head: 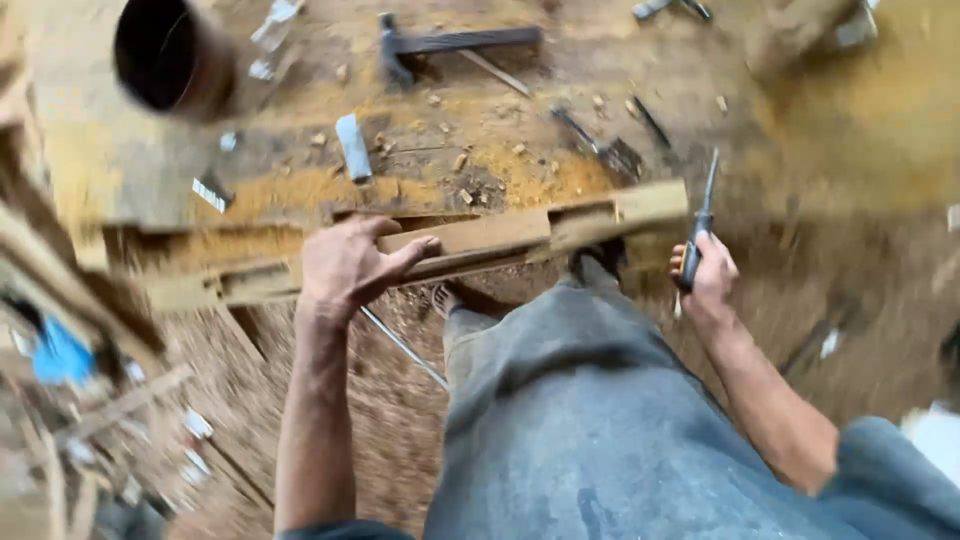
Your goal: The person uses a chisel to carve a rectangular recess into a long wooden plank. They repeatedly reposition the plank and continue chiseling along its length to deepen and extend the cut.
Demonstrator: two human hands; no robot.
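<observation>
A long wooden beam (500, 235) with notches cut into it lies across a sawdust-covered workbench (130, 170). My left hand (350, 265) rests on the beam near its middle, fingers spread over the top and front face. My right hand (708, 275) is to the right of the beam's end, closed around the dark handle of a chisel (700, 225) whose blade points up and away. My grey trouser leg (570, 400) fills the lower middle, with a foot under the beam.
On the bench behind the beam lie a hammer (440, 45), a small metal block (353, 147), other chisels (600, 145) and wood chips. A dark round pipe (165, 55) stands at the top left. Scrap wood is piled at the left; sawdust covers the floor.
</observation>
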